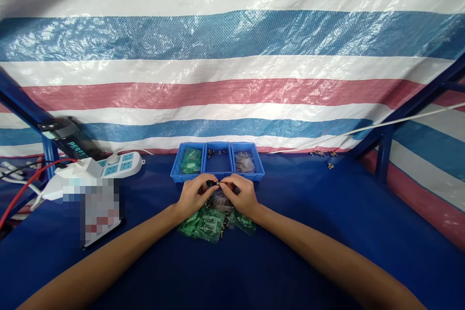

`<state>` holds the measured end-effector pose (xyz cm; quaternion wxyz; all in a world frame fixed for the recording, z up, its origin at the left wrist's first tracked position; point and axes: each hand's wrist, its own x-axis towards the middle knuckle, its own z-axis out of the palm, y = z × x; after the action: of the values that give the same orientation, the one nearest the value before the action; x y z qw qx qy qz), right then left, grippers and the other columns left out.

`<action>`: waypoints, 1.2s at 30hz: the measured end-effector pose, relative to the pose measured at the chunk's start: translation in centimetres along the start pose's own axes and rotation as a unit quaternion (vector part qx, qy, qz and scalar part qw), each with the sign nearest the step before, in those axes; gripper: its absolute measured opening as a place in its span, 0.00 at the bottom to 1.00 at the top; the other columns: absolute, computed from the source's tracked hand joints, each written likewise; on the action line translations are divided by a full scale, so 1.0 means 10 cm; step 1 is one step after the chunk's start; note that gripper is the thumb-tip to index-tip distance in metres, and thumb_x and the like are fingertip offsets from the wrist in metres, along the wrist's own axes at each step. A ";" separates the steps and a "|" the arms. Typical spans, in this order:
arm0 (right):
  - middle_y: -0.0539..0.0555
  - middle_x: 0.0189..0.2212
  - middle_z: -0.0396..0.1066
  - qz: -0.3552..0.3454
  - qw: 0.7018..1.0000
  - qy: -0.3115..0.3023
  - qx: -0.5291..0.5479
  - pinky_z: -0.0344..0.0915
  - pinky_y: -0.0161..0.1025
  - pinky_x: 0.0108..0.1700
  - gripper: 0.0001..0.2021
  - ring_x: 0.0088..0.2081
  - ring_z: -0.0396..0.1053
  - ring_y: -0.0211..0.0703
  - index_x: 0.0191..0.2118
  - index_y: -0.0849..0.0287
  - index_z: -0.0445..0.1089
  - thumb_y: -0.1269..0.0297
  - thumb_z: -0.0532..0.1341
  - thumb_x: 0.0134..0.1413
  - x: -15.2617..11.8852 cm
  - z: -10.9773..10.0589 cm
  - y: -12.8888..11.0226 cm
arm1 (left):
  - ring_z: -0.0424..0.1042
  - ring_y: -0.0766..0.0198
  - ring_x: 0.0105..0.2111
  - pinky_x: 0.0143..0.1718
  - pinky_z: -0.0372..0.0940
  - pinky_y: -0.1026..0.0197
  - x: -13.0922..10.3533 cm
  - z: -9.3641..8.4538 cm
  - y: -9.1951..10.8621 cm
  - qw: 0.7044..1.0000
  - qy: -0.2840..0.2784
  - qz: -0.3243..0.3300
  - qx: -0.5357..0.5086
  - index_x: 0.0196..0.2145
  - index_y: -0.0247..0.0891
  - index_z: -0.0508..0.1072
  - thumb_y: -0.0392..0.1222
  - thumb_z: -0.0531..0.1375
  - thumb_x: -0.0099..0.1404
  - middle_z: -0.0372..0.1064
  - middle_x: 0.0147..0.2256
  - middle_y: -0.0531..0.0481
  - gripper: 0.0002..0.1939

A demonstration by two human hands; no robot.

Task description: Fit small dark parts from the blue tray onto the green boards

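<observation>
My left hand [194, 195] and my right hand [241, 196] meet just in front of the blue bins, fingertips nearly touching. Both are closed in a pinch on a small screw-like part [218, 183], dark on the left and metallic at the tip; its exact kind is too small to make out. Beneath my hands lies a pile of green plastic packets [207, 224] with small metal pieces in or among them. Clear packets [222, 200] show between my hands, partly hidden by them.
Three joined blue bins hold green packets [191, 161], a few small dark metal parts [211, 153] and clear packets [244, 162]. Left stand a power strip [125, 164], a dark bottle [74, 138] and a phone-like device, blurred [103, 213]. Loose brass-coloured parts [330, 166] lie back right.
</observation>
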<state>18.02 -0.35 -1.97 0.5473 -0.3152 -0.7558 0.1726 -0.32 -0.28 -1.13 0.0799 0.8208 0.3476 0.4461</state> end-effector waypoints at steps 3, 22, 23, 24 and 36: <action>0.51 0.21 0.64 -0.001 1.000 0.001 0.003 0.60 0.34 0.25 0.06 0.22 0.61 0.36 0.34 0.61 0.71 0.65 0.58 0.58 0.00 0.00 -0.01 | 0.60 0.73 0.16 0.22 0.60 0.69 0.00 0.00 0.00 1.000 -0.002 0.001 -0.001 0.42 0.37 0.68 0.42 0.58 0.65 0.66 0.22 0.56 0.10; 0.51 0.20 0.65 0.008 1.000 -0.007 -0.006 0.59 0.34 0.24 0.08 0.21 0.61 0.36 0.32 0.59 0.70 0.63 0.57 0.59 0.01 0.00 0.01 | 0.61 0.71 0.17 0.22 0.59 0.69 -0.01 0.00 0.00 1.000 -0.019 -0.018 -0.004 0.42 0.38 0.68 0.44 0.57 0.65 0.60 0.18 0.58 0.10; 0.51 0.21 0.65 0.007 1.000 -0.007 -0.005 0.59 0.34 0.24 0.08 0.22 0.62 0.36 0.33 0.59 0.70 0.63 0.57 0.59 0.01 0.00 0.01 | 0.61 0.71 0.17 0.22 0.59 0.69 -0.01 0.00 0.00 1.000 -0.018 -0.018 -0.006 0.42 0.38 0.68 0.44 0.57 0.65 0.60 0.18 0.58 0.10; 0.51 0.21 0.65 0.006 1.000 -0.008 -0.003 0.59 0.34 0.24 0.08 0.22 0.62 0.36 0.33 0.60 0.70 0.64 0.57 0.59 0.01 0.00 0.01 | 0.61 0.71 0.17 0.22 0.59 0.69 -0.01 0.00 0.00 1.000 -0.018 -0.018 -0.008 0.42 0.37 0.68 0.44 0.57 0.66 0.61 0.19 0.58 0.09; 0.51 0.21 0.65 0.022 1.000 -0.015 -0.001 0.59 0.35 0.26 0.08 0.22 0.61 0.36 0.32 0.60 0.70 0.63 0.57 0.58 0.02 -0.02 -0.02 | 0.61 0.74 0.16 0.23 0.60 0.69 0.05 -0.03 0.06 1.000 -0.015 -0.001 -0.020 0.41 0.36 0.67 0.42 0.57 0.65 0.68 0.25 0.55 0.09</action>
<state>18.15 -0.40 -1.67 0.5318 -0.3295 -0.7571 0.1882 -0.06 -0.49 -0.38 0.1017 0.8251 0.3384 0.4409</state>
